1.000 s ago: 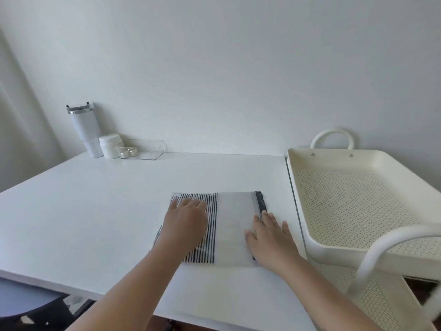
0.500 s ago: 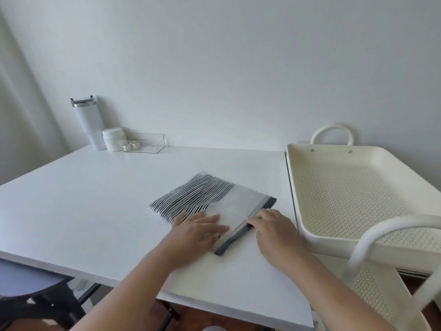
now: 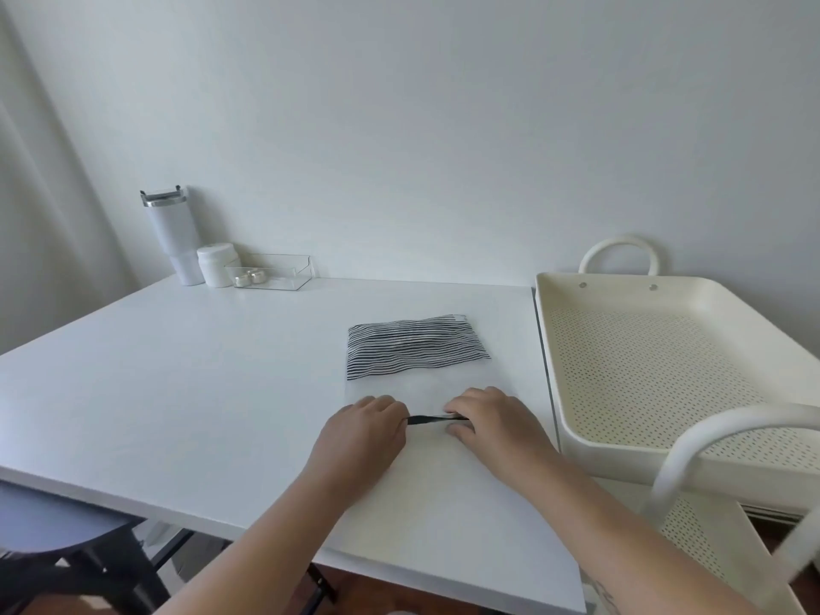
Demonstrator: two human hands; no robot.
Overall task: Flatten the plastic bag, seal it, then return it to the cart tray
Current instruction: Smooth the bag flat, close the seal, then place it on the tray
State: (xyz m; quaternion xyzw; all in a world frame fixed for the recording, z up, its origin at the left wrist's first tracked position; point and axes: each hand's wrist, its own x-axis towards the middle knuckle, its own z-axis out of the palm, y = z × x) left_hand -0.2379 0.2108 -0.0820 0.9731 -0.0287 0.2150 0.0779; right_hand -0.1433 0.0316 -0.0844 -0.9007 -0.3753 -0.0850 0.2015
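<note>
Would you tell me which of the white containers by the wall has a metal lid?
The tall white tumbler at the far left; the squat white jar beside it has a white cap.

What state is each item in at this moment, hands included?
plastic bag: flat on the table, striped contents bunched at its far end, dark zip strip at the near edge.
left hand: pinching the zip strip.
right hand: pinching the zip strip.
cart tray: nothing visible inside.
tumbler: upright, lid on.
white jar: upright, capped.
clear box: open-topped, two small items inside.
</note>
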